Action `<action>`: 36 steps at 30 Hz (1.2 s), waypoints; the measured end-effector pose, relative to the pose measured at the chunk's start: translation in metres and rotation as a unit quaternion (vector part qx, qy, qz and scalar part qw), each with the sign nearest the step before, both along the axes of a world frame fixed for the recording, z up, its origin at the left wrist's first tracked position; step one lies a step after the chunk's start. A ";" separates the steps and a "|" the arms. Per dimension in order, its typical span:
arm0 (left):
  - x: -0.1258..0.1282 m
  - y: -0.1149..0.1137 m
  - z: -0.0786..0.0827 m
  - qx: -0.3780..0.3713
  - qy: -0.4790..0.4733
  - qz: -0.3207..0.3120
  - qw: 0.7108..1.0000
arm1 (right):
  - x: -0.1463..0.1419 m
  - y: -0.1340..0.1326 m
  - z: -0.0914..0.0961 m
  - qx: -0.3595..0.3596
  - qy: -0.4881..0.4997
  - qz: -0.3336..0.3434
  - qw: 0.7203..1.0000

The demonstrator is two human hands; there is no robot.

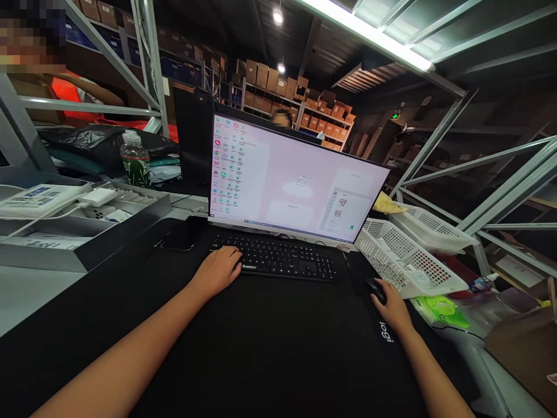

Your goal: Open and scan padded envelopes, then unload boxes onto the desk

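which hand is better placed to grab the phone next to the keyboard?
Probably left. The left hand rests on the keyboard's left end, close to the phone. The right hand sits on the mouse, across the desk.

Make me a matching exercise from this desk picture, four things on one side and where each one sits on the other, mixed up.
Things:
1. left hand
2. right hand
3. water bottle
4. white basket

Places:
A. tilted at the monitor's right edge
B. resting on the keyboard's left end
C. standing behind the grey tray, left of the monitor
D. on the black mouse

Pairs: 1-B, 2-D, 3-C, 4-A
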State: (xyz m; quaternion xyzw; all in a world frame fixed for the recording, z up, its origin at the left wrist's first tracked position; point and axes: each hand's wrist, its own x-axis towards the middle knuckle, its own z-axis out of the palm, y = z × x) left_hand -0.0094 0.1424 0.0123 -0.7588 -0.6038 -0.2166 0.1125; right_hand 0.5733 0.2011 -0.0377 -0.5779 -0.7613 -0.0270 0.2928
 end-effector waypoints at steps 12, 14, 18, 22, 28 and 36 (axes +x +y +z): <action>0.001 -0.001 0.002 0.000 -0.001 0.000 1.000 | -0.002 -0.008 0.008 -0.009 -0.019 -0.009 1.000; 0.001 -0.001 0.002 0.000 0.000 -0.001 1.000 | -0.002 -0.007 0.007 -0.007 -0.019 -0.009 1.000; 0.001 -0.001 0.001 0.001 0.002 0.001 1.000 | -0.001 -0.007 0.008 -0.007 -0.025 -0.008 1.000; 0.002 -0.001 0.001 0.002 0.005 0.003 1.000 | -0.001 -0.007 0.008 -0.004 -0.026 -0.004 1.000; 0.003 -0.002 0.004 -0.001 0.014 0.003 1.000 | 0.001 -0.006 0.006 -0.003 -0.030 -0.001 1.000; 0.004 -0.003 0.006 -0.006 0.019 0.004 1.000 | 0.011 0.002 -0.002 -0.015 -0.046 -0.011 0.999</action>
